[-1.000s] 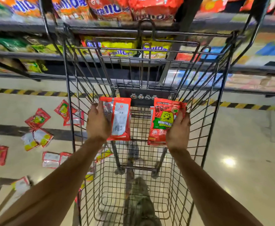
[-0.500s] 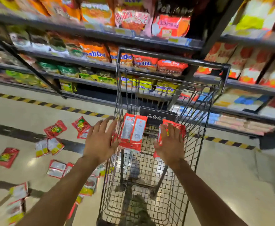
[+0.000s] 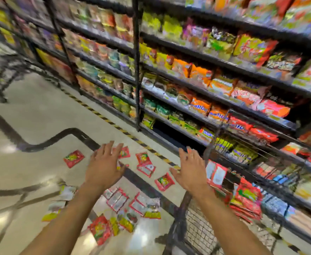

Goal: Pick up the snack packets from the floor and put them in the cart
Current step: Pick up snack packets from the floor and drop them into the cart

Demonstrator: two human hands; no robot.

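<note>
While left hand and right hand hover spread, empty, flat red foil snack packets at left's three o'clock seem light, slippery, best edge-pinched.

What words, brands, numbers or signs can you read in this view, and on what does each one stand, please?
None can be read with certainty; the whole frame is motion-blurred.
Orange bags: blue lettering, too blurred to read.
Red bags: blue lettering, too blurred to read.
Snack packets on the floor: print too small and blurred.
Red-and-white packet in the cart: white label, unreadable.
</note>
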